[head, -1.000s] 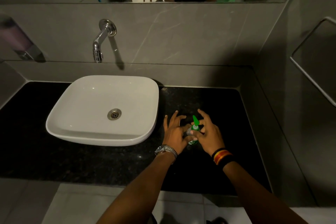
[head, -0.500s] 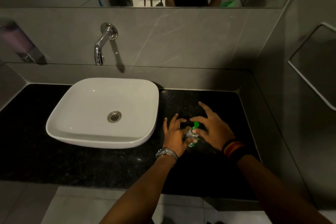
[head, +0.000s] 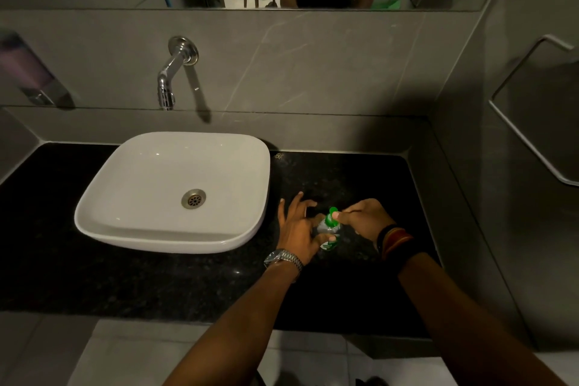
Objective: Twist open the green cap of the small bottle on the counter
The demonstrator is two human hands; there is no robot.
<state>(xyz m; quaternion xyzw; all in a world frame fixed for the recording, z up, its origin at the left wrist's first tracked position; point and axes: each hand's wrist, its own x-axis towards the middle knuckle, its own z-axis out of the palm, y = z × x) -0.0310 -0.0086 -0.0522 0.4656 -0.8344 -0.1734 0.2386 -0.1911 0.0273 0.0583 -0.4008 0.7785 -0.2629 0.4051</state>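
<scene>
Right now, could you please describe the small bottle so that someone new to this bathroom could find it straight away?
Start at the white basin on the black counter and look just to its right, where two hands meet. Between them stands the small bottle, its body steadied by the left hand while the right hand pinches its top. Its bright green cap is the only vivid colour on the dark stone.

Both my forearms reach forward and angle in toward each other. My left hand (head: 297, 229) has its fingers spread, thumb and palm pressed to the bottle (head: 327, 233); my right hand (head: 363, 218) is curled, thumb and fingertips pinched on the cap (head: 330, 218).
</scene>
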